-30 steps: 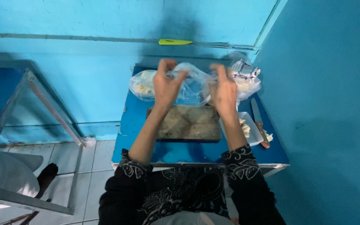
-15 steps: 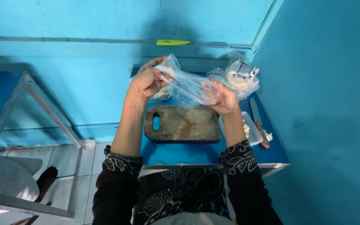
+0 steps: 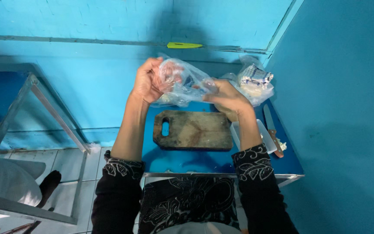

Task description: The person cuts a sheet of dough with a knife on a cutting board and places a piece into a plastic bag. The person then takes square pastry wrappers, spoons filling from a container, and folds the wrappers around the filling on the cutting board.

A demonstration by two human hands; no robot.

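Both hands are up over the wooden cutting board point(image 3: 193, 130), my left hand point(image 3: 146, 82) and right hand point(image 3: 227, 99) each pinched shut on the clear plastic bag point(image 3: 182, 82), which I judge mid-opening; next I need its mouth pulled apart.

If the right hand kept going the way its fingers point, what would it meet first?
Probably the left hand: the right hand points leftward along the clear plastic bag both hold. Depth is unclear.
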